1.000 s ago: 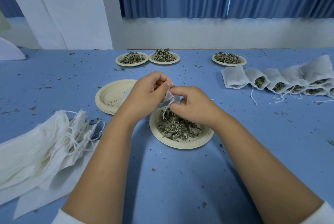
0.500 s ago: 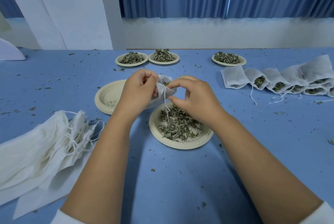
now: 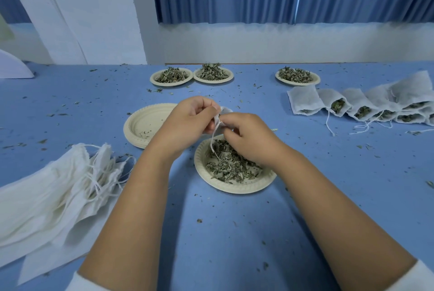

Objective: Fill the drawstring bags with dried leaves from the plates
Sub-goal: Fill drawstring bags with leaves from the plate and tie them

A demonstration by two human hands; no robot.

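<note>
My left hand (image 3: 187, 124) and right hand (image 3: 249, 138) each have a pinching grip on one drawstring bag (image 3: 226, 110) over the near plate (image 3: 199, 168) of dried leaves (image 3: 227, 166). Filled bags (image 3: 352, 105) line the tabletop (image 3: 234, 232) at right. Many empty bags (image 3: 58, 185) and three heaped far plates (image 3: 297, 84) are left, I judge.

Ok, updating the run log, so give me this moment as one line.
left hand: grips drawstring bag | right hand: pinches bag | string: hangs over plate of dried leaves
</note>
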